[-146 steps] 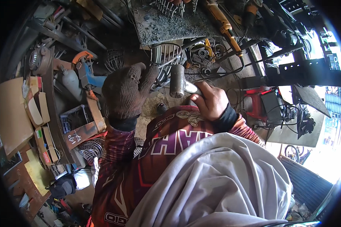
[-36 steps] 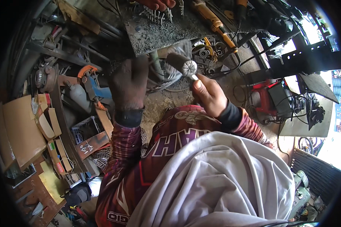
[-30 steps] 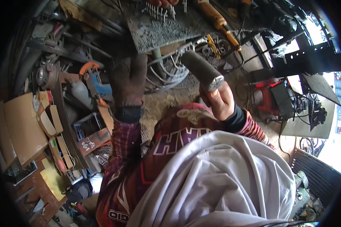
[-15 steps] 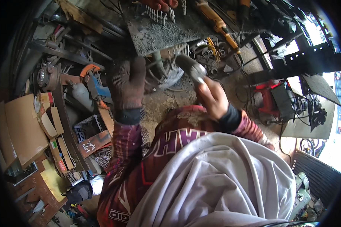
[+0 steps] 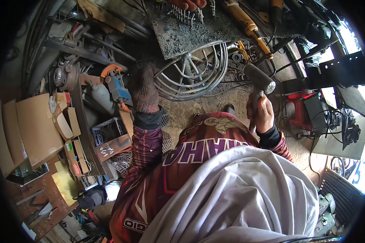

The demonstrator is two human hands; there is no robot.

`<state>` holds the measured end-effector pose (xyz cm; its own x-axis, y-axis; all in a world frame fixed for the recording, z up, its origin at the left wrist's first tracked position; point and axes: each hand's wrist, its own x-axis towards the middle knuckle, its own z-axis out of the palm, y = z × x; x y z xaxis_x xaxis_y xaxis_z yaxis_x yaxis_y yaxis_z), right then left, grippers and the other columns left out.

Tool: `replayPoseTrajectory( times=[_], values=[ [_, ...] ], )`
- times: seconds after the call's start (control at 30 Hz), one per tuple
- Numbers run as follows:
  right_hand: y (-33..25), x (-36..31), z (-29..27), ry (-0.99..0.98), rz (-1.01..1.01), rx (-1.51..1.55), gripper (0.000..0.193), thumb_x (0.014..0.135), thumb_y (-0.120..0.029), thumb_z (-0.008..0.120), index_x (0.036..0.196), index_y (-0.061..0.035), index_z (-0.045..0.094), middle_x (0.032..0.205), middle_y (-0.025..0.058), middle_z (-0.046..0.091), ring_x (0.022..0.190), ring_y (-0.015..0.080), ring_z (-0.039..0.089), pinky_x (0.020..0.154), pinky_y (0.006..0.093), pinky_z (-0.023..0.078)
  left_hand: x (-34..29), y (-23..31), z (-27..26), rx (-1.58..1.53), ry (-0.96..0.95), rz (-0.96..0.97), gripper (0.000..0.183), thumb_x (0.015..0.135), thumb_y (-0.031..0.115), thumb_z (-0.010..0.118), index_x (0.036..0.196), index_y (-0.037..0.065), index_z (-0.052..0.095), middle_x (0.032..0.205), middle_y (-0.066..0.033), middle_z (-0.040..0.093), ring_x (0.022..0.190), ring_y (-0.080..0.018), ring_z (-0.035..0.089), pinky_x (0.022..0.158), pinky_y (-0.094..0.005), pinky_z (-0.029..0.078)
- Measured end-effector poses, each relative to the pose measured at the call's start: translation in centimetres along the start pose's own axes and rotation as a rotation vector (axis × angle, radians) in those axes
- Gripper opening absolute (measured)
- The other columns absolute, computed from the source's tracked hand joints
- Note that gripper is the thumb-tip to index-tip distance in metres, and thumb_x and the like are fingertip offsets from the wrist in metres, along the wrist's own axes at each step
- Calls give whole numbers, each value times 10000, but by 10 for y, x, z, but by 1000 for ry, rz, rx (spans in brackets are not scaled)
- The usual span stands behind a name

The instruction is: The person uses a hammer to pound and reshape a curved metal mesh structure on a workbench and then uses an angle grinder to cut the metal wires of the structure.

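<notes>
With a hammer point(image 5: 259, 78) up beside a round wire frame point(image 5: 186, 85), we judge that a sound blow calls for the frame braced firmly, the hammer face meeting the rod squarely, and bracing fingers clear of the spot struck. The frame sits by the near edge of the bench point(image 5: 215, 32), mostly right of its near left corner; the hammer is apart from it, off to the right. Our right hand point(image 5: 263, 111) is bare and wrapped round the handle, thumb uppermost, the head tilted above the fist. Our left hand point(image 5: 147, 91), in a dark knitted glove, reaches forward to the frame's left rim; its fingertips are hidden, so we cannot tell how far it closes or whether it grips.
</notes>
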<state>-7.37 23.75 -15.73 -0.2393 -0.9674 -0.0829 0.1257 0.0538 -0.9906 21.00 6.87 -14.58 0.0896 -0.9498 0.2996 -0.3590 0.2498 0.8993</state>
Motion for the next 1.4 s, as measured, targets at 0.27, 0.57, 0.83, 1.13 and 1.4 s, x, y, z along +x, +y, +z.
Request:
replayPoseTrajectory(
  times=[0.27,0.57,0.83,1.13,1.4],
  values=[
    [1,-1,-1,-54,-28,-103,573,1003,-550,350,795,-39,505,579,0,456,468,77,385,446,242,285,-1,1,6,-5,-18,98,246,963,173,514,1005,-32,644,926,-148,667,860,-247,641,769,-376,489],
    [-10,-2,-1,-169,-45,-150,673,920,-665,431,960,-6,558,620,3,486,471,66,387,439,228,291,-7,9,11,-10,73,173,276,942,250,570,901,-6,664,810,-137,667,781,-233,643,733,-351,468],
    [-39,-2,25,-164,-635,-266,509,880,-512,606,892,-5,565,648,75,541,493,189,491,478,316,374,-19,44,10,353,119,450,229,904,227,646,826,14,677,709,-106,655,644,-213,628,611,-346,461],
    [-64,10,50,-214,-489,-86,487,948,-395,505,1064,70,591,729,86,591,637,206,595,593,319,460,-6,64,3,352,82,493,179,858,182,697,787,25,649,680,-141,619,594,-305,601,563,-362,472],
    [-32,9,45,-281,-113,-273,526,995,-493,436,891,14,527,605,45,488,534,160,454,530,322,386,-19,53,1,296,11,273,234,882,240,675,863,7,670,774,-135,665,701,-248,629,651,-358,480]
  ],
)
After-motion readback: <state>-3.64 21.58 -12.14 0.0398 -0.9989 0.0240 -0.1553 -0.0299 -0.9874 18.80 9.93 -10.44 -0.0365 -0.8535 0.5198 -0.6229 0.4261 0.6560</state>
